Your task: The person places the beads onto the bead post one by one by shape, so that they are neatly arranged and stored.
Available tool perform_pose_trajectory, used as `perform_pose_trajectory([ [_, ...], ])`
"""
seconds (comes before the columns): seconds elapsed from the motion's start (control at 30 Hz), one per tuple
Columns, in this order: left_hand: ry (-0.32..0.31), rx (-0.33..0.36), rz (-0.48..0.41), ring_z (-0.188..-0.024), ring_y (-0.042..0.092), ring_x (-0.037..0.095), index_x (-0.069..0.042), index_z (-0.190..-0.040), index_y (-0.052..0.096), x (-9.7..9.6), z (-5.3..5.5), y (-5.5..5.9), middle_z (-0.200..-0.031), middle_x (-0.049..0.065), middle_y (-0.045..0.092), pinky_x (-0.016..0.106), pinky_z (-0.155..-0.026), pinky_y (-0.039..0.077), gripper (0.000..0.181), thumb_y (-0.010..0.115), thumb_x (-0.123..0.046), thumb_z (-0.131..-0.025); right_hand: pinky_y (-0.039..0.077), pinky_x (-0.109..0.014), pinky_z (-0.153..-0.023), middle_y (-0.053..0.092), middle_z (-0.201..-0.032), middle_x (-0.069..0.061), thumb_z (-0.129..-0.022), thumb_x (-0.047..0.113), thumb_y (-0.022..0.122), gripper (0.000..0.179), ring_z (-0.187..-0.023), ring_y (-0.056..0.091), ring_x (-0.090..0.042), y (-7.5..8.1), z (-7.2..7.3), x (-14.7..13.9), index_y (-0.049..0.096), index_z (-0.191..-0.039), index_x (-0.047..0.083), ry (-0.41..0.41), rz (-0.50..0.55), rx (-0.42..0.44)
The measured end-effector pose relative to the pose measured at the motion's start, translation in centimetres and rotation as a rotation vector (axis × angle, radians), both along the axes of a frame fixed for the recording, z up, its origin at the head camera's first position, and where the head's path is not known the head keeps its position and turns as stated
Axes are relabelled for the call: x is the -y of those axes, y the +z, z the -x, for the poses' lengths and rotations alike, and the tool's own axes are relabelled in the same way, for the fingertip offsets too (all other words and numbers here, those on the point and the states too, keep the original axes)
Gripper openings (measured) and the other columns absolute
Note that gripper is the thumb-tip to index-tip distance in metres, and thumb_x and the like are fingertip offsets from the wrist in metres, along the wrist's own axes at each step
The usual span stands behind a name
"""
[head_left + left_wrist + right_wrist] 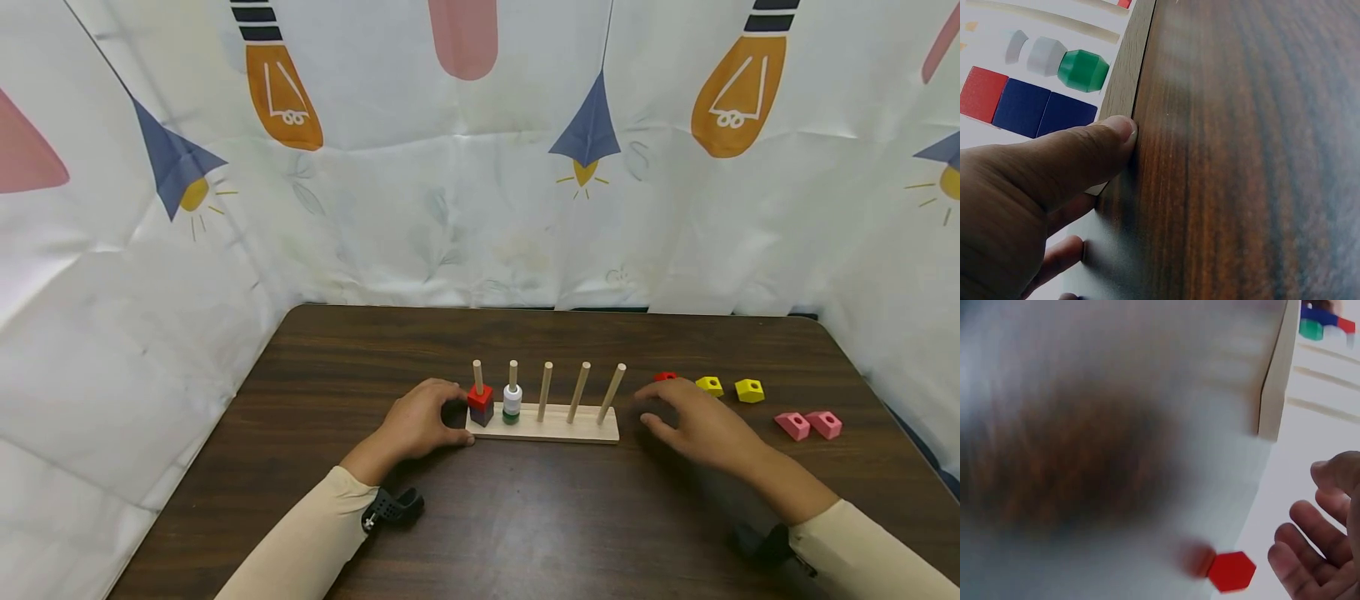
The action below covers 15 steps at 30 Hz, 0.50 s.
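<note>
A wooden peg board (555, 429) with several upright pegs stands mid-table. My left hand (420, 421) holds its left end, thumb against the front edge and fingers reaching round behind. On the leftmost peg, a red cube (480, 397) tops two dark blue cubes (1022, 107). White beads (512, 398) sit over a green bead (1084, 70) on the second peg; the other pegs are bare. Right of the board, my right hand (701, 425) hovers with relaxed, slightly bent fingers and holds nothing. Just beyond its fingers lies a red hexagonal block (1232, 572), partly hidden in the head view.
Two yellow blocks with holes, the nearer-to-hand yellow block (709, 385) and the farther yellow block (750, 391), lie right of the red one. A pair of pink slanted blocks (826, 424) lies farther right. A patterned white cloth (465, 208) hangs behind the brown table (555, 517).
</note>
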<state>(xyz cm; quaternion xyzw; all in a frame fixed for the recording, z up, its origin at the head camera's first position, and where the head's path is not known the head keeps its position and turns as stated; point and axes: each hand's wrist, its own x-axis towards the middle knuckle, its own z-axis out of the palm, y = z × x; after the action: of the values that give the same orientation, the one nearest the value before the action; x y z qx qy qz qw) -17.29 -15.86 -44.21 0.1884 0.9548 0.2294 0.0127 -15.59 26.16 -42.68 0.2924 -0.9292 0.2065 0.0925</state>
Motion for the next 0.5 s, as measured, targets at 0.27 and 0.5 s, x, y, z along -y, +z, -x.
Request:
perform_pose_trajectory([
  [0.27,-0.002,0.008,-0.001,-0.127,0.057,0.027,-0.017,-0.116,0.076,-0.1,-0.1,0.2,-0.126,0.006,0.068,0.05,-0.101,0.049,0.054,0.095,-0.038,-0.07,0.047,-0.061,-0.095,0.068,-0.115,-0.017,-0.081,0.005,0.085,0.038,-0.11,0.06,-0.04,0.5,2.0,-1.7,0.068,-0.115,0.001,-0.024,0.005,-0.064],
  [0.5,0.002,0.002,-0.004,-0.125,0.058,0.027,-0.017,-0.115,0.076,0.0,-0.1,0.1,-0.123,0.006,0.069,0.051,-0.1,0.049,0.053,0.095,-0.037,-0.07,0.042,-0.064,-0.098,0.067,-0.117,-0.021,-0.084,0.004,0.082,0.04,-0.114,0.058,-0.046,0.7,3.5,-2.6,0.066,-0.12,-0.005,-0.014,-0.042,-0.012],
])
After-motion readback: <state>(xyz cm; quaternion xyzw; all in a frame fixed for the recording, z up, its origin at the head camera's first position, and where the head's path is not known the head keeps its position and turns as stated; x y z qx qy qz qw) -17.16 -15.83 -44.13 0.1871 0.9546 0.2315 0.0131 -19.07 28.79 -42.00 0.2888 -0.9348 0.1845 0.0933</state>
